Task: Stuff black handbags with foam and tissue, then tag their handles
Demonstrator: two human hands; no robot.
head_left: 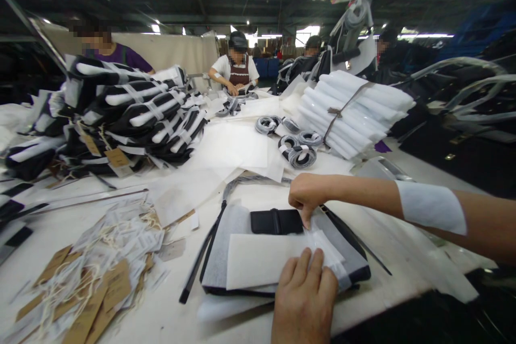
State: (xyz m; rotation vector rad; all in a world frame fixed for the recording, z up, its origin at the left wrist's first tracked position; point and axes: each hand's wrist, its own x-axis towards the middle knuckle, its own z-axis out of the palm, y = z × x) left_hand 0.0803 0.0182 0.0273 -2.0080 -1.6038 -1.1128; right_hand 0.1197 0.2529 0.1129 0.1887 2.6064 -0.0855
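Note:
A black bag wrapped in thin pale sheets (217,266) lies flat before me, its strap in clear wrap curving behind it. The black flap tab (271,222) shows in the middle, above a folded white sheet (258,259). My left hand (306,295) rests palm down over the sheet's right part, fingers slightly apart. From the right reaches my right hand (308,198), its fingers curled and one pointing down at the translucent wrap beside the tab. Whatever its fingertips pinch is too small to tell.
Brown paper tags with strings (108,290) lie at left. Wrapped black bags (141,102) are piled behind them. Coiled wrapped straps (298,156) and a tied stack of white padding (355,110) sit beyond the bag. Across the table, a person (237,70) works with both hands.

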